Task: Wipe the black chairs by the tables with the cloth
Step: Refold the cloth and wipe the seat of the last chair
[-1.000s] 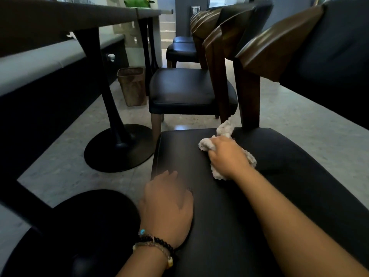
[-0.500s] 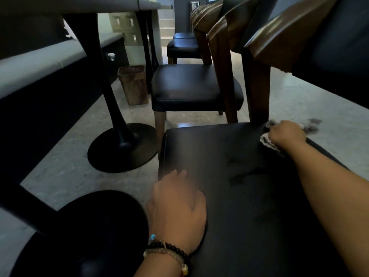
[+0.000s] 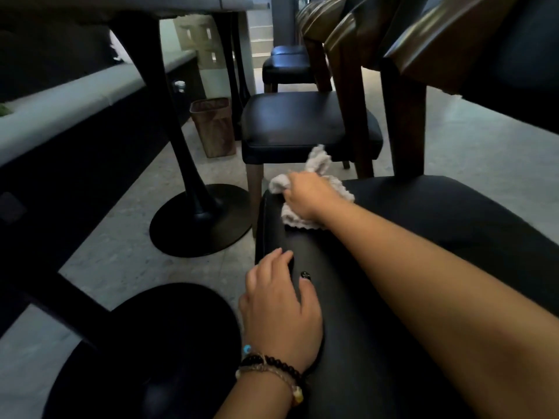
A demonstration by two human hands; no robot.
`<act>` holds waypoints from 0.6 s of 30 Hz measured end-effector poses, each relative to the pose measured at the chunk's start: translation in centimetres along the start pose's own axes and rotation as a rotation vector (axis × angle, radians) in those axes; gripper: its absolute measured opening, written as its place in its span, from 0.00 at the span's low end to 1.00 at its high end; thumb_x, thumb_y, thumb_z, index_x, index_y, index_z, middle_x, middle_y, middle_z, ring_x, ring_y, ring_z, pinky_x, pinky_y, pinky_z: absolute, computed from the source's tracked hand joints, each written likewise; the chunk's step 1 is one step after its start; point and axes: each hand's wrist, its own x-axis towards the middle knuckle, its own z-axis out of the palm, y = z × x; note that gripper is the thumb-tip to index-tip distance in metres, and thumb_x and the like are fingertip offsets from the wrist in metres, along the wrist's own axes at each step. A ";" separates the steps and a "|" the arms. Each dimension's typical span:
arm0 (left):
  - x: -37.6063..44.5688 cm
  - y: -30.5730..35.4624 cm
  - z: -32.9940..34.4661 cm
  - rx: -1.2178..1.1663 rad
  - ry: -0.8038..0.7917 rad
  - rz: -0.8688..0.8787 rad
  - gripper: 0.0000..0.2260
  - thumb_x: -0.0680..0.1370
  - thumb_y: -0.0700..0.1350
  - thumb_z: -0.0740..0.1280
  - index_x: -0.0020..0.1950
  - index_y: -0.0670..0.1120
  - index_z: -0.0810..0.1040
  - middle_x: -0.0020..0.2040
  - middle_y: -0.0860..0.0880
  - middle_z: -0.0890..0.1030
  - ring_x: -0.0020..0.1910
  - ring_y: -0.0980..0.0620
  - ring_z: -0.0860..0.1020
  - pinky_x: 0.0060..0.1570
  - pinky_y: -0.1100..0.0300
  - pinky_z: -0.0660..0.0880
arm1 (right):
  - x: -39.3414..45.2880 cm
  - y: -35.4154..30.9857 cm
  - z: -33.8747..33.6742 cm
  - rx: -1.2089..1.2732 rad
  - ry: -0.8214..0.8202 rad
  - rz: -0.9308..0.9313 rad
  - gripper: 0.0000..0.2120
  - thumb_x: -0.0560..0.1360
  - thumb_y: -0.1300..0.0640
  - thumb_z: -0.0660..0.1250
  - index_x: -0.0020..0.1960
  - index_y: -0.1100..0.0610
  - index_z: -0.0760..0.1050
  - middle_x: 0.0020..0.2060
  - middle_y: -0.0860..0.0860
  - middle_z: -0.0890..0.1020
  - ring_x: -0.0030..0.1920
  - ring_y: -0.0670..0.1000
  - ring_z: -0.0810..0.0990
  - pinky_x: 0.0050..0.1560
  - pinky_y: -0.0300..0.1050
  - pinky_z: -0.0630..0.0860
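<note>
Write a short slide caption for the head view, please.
Right hand wipes black chair seat with cloth; left hand rests on it.

1. the floor [image 3: 127, 261] is pale, speckled stone and catches a soft sheen of light.
2. two black round pedestal bases stand on it: one [image 3: 199, 220] under a slim black table column, another [image 3: 145, 352] nearer the camera.
3. a pale tabletop [image 3: 193, 7] runs across the upper left.
4. a long bench [image 3: 75, 101] with a light cushion and a dark front lines the left side.
5. a brown waste bin [image 3: 214, 127] stands on the floor beside the bench.
6. pale steps [image 3: 261, 34] rise at the far end, brighter than the dim foreground.
</note>
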 end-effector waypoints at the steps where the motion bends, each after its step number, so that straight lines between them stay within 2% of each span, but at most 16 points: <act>1: 0.0 0.0 0.1 -0.002 0.008 0.005 0.19 0.78 0.51 0.58 0.70 0.54 0.68 0.71 0.60 0.65 0.70 0.58 0.59 0.65 0.52 0.64 | 0.5 0.7 -0.1 0.004 0.013 0.031 0.17 0.80 0.55 0.56 0.65 0.60 0.71 0.64 0.62 0.75 0.63 0.63 0.74 0.59 0.52 0.71; 6: 0.0 0.1 0.2 -0.017 0.009 0.005 0.18 0.79 0.50 0.58 0.69 0.54 0.68 0.70 0.59 0.65 0.70 0.58 0.59 0.65 0.52 0.64 | -0.1 0.4 0.4 0.028 -0.004 -0.010 0.18 0.79 0.53 0.55 0.67 0.56 0.71 0.65 0.60 0.74 0.61 0.63 0.74 0.56 0.52 0.71; 9: 0.0 0.2 -0.1 -0.011 0.008 0.003 0.18 0.79 0.49 0.59 0.69 0.54 0.68 0.71 0.59 0.65 0.70 0.58 0.59 0.65 0.52 0.63 | -3.1 1.3 0.3 0.097 0.048 -0.058 0.18 0.78 0.55 0.58 0.67 0.54 0.73 0.65 0.57 0.74 0.62 0.61 0.74 0.58 0.52 0.71; 11: 0.0 0.2 -0.1 -0.006 0.004 0.006 0.18 0.78 0.49 0.59 0.69 0.53 0.69 0.71 0.58 0.66 0.70 0.57 0.60 0.66 0.52 0.63 | -5.2 3.1 -0.4 0.131 0.091 0.001 0.18 0.76 0.57 0.62 0.65 0.51 0.75 0.64 0.56 0.76 0.61 0.60 0.76 0.59 0.53 0.73; 13: 0.0 0.2 -0.1 -0.006 -0.003 0.010 0.18 0.79 0.49 0.59 0.69 0.53 0.69 0.71 0.58 0.66 0.70 0.56 0.60 0.66 0.51 0.63 | -7.0 5.9 -1.7 0.156 0.062 0.168 0.18 0.71 0.55 0.65 0.60 0.43 0.77 0.60 0.56 0.79 0.58 0.62 0.78 0.60 0.57 0.75; 15: 0.0 0.1 -0.1 -0.008 -0.005 0.008 0.18 0.79 0.49 0.59 0.69 0.53 0.69 0.71 0.58 0.66 0.70 0.57 0.59 0.66 0.51 0.63 | -8.4 9.5 -3.2 0.170 0.008 0.413 0.16 0.72 0.54 0.67 0.56 0.39 0.77 0.61 0.57 0.78 0.61 0.64 0.77 0.62 0.63 0.73; 16: 0.0 0.1 -0.1 -0.009 -0.006 0.004 0.18 0.79 0.50 0.59 0.69 0.54 0.69 0.71 0.58 0.65 0.70 0.57 0.59 0.67 0.50 0.62 | -9.3 11.6 -3.8 0.165 0.012 0.526 0.15 0.74 0.55 0.67 0.58 0.41 0.77 0.62 0.59 0.76 0.61 0.65 0.75 0.62 0.64 0.73; 18: 0.0 0.1 -0.1 -0.013 -0.008 0.003 0.18 0.79 0.50 0.59 0.69 0.53 0.69 0.71 0.58 0.65 0.70 0.56 0.59 0.67 0.50 0.62 | -10.9 14.9 -4.3 0.160 0.136 0.717 0.13 0.78 0.58 0.63 0.62 0.53 0.77 0.58 0.62 0.77 0.56 0.63 0.77 0.56 0.57 0.75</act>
